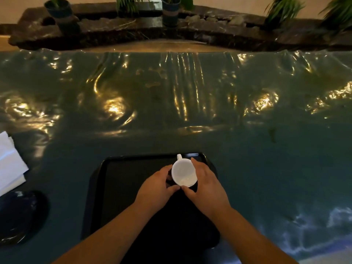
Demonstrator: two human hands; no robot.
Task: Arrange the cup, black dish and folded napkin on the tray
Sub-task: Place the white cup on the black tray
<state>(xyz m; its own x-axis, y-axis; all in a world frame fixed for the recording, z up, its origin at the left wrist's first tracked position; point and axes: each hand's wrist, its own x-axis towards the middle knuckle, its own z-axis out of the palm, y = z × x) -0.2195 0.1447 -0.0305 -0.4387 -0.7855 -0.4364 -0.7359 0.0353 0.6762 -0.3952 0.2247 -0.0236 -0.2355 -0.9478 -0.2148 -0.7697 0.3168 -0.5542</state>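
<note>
Far left, off the tray: folded napkin [10, 162] up top w/ black dish [21, 216] just below it, both on the green cloth; tray [122, 168] sits centre; left hand [158, 184] wraps the cup's left side, fingers curled on it; cup [184, 173] upright on tray's far right, handle pointing away; right hand [204, 182] clasps its right side; prob. dish next, left hand nearer.

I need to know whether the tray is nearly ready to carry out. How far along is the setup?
About a third. Done: nothing released yet. In hand: the white cup is over the black tray, cupped by the left hand and right hand. Left: the black dish and folded napkin lie on the table, left of the tray.
</note>
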